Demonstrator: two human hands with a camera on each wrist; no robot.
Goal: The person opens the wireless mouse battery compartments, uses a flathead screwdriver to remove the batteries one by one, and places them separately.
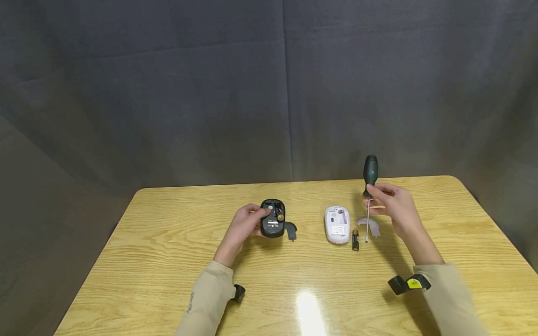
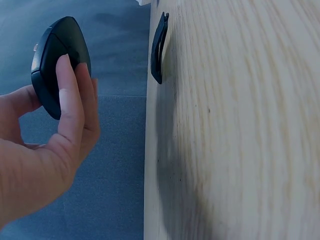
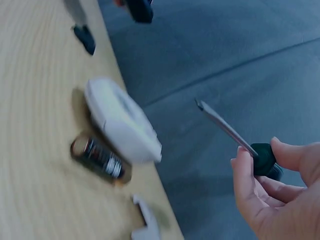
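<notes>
Black computer mouse (image 1: 272, 218), underside up with battery bay open, lifted off the wooden table (image 1: 168, 261) in the left hand (image 1: 244, 228), fingers curled round it | right hand (image 1: 395, 205) pinches a green-handled screwdriver (image 1: 369, 186), tip down | black battery cover (image 1: 291, 230) just beside | white mouse (image 1: 337, 225), loose battery (image 1: 355, 240), white cover (image 1: 370, 226) lie between the hands
</notes>
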